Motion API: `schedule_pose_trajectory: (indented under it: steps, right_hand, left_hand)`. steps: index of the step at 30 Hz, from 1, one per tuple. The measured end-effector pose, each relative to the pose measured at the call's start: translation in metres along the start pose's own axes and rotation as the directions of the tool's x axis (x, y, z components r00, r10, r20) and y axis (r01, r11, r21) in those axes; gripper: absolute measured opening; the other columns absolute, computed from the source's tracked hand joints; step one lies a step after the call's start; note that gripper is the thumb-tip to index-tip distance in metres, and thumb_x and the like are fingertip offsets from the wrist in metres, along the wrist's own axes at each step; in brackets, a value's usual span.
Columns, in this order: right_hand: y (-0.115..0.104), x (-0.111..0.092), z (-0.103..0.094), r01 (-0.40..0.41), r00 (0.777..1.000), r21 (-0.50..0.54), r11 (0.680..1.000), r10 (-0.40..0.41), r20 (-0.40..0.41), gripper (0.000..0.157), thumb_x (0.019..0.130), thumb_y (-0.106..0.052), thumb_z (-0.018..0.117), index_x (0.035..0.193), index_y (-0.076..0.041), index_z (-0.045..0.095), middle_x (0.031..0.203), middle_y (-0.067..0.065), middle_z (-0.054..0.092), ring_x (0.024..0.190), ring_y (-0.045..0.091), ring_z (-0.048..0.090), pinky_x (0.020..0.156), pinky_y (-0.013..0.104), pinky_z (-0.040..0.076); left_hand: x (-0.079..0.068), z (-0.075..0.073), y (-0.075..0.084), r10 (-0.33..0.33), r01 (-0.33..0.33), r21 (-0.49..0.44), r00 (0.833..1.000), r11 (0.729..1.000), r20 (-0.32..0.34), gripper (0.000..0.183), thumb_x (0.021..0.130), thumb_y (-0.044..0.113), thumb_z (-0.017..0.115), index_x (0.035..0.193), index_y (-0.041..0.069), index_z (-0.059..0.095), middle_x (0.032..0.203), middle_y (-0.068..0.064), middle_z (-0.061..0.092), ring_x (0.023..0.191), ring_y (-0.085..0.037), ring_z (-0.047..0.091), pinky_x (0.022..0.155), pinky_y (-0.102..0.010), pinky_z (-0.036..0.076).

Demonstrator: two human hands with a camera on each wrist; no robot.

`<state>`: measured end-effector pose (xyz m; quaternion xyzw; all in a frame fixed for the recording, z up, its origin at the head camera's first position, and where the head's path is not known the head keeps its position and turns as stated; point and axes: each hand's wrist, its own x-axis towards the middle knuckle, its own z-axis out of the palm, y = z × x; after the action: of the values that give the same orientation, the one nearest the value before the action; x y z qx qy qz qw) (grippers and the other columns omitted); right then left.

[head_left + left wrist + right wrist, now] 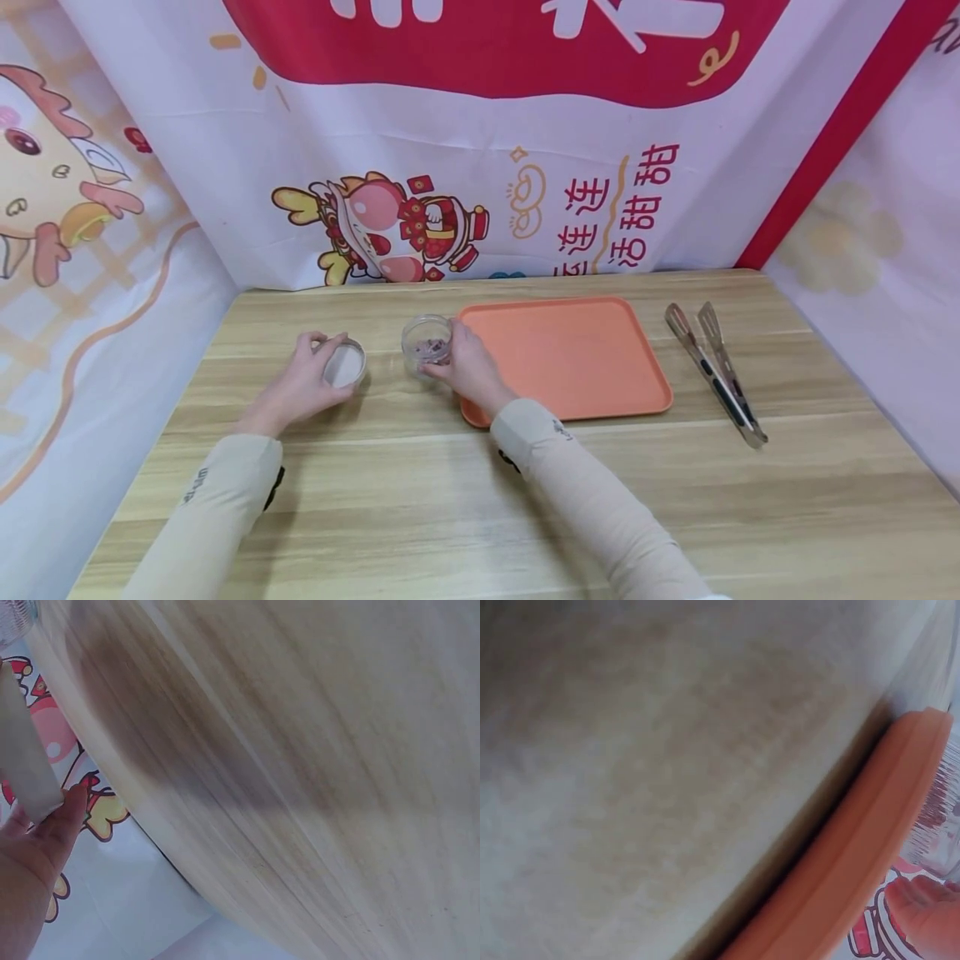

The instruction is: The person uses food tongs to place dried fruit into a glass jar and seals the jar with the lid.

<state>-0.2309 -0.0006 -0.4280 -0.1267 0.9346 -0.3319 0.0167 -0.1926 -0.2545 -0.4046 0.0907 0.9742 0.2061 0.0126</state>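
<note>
My left hand (303, 379) pinches a round, pale lid (345, 365) by its edge, above the left part of the table. In the left wrist view the lid (26, 750) is seen edge-on between thumb and fingers. My right hand (472, 367) grips a clear round jar (417, 354) with small dark reddish pieces in the bottom. The jar's top is uncovered, and it stands just left of the tray. The right wrist view shows part of the ribbed jar (939, 817) beyond the tray's rim, with the fingers (922, 907) close below it.
An orange rectangular tray (562, 358) lies on the wood-grain table (420, 517), with the right forearm across its near left corner. Metal tongs (716, 375) with dark grips lie to its right, arms spread. A printed cloth (465, 133) hangs behind the table.
</note>
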Motion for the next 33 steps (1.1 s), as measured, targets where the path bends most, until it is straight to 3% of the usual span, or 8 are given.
schedule_pose_trajectory:
  steps: [9, 15, 24, 33]
  right_hand:
    - [0.003, 0.002, 0.003, 0.013, 1.000, 0.145, 0.989, -0.013, -0.003, 0.083, 0.077, -0.033, 0.080, 0.140, -0.005, 0.034, 0.134, 0.015, 0.053, 0.125, 0.026, 0.053, 0.108, 0.040, 0.044]
    - [0.000, 0.003, 0.002, 0.011, 1.000, 0.151, 0.988, -0.010, -0.010, 0.084, 0.073, -0.028, 0.083, 0.139, -0.005, 0.036, 0.132, 0.014, 0.053, 0.123, 0.025, 0.053, 0.108, 0.038, 0.044]
    - [-0.007, -0.002, 0.002, -0.012, 1.000, 0.187, 0.982, 0.010, 0.015, 0.087, 0.071, -0.026, 0.084, 0.139, -0.004, 0.035, 0.132, 0.015, 0.050, 0.119, 0.026, 0.054, 0.106, 0.038, 0.046]
    - [-0.010, -0.005, 0.002, -0.001, 1.000, 0.165, 0.986, -0.002, 0.018, 0.087, 0.070, -0.026, 0.085, 0.139, -0.006, 0.035, 0.133, 0.015, 0.052, 0.121, 0.026, 0.054, 0.107, 0.037, 0.045]
  left_hand:
    - [0.004, -0.001, 0.006, -0.008, 0.009, 0.004, 1.000, 1.000, -0.011, 0.090, 0.080, 0.043, 0.073, 0.148, 0.005, 0.029, 0.141, -0.029, 0.034, 0.122, -0.049, 0.044, 0.094, -0.064, 0.045]
    - [0.004, -0.001, 0.009, -0.026, 0.022, -0.052, 0.997, 0.998, -0.067, 0.096, 0.076, 0.037, 0.078, 0.148, 0.003, 0.024, 0.139, -0.033, 0.029, 0.120, -0.052, 0.044, 0.096, -0.066, 0.043]
    - [0.006, -0.003, 0.008, 0.079, -0.087, -0.049, 0.986, 0.995, -0.149, 0.088, 0.071, 0.020, 0.083, 0.137, -0.011, 0.034, 0.133, -0.034, 0.039, 0.121, -0.048, 0.044, 0.103, -0.063, 0.039]
    - [0.008, -0.004, 0.010, 0.084, -0.095, -0.065, 0.985, 0.993, -0.150, 0.093, 0.070, 0.022, 0.085, 0.138, -0.014, 0.033, 0.135, -0.034, 0.038, 0.124, -0.049, 0.042, 0.106, -0.062, 0.036]
